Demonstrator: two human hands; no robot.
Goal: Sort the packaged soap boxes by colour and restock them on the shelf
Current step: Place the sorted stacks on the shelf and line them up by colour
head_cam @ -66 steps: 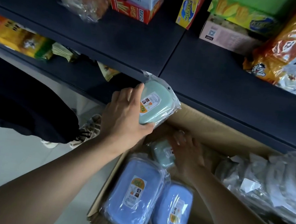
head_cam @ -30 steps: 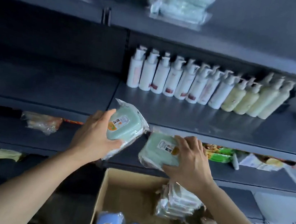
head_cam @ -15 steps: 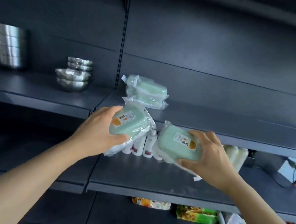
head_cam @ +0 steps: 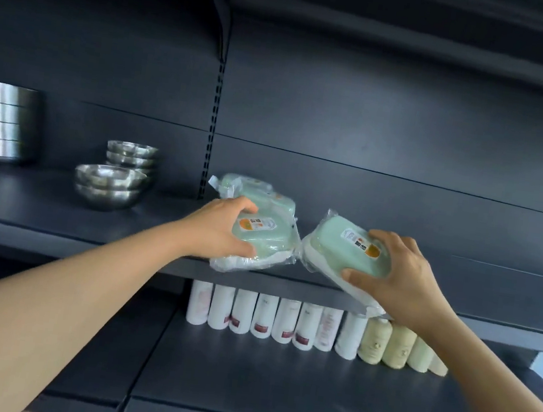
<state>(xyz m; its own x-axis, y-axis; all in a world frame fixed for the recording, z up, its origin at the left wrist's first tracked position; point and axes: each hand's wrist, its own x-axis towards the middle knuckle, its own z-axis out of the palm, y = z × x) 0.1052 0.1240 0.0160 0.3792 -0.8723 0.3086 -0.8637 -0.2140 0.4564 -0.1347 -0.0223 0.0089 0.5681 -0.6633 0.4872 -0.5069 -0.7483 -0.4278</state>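
Two wrapped green soap boxes sit at the dark shelf point(head_cam: 461, 275) front edge: the left hand point(head_cam: 215, 229) grips one point(head_cam: 260, 239), the right hand point(head_cam: 398, 278) grips the other point(head_cam: 340, 249), tilted. More green boxes point(head_cam: 258, 192) are stacked just behind. Steel bowls point(head_cam: 108, 186) stand left; white bottles point(head_cam: 262, 315) line the shelf below. Orange-and-white labels are unreadable.

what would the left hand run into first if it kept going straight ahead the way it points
Most likely the stack of green soap boxes on the shelf, just behind the green box the left hand grips. Depth is hard to judge from this view.
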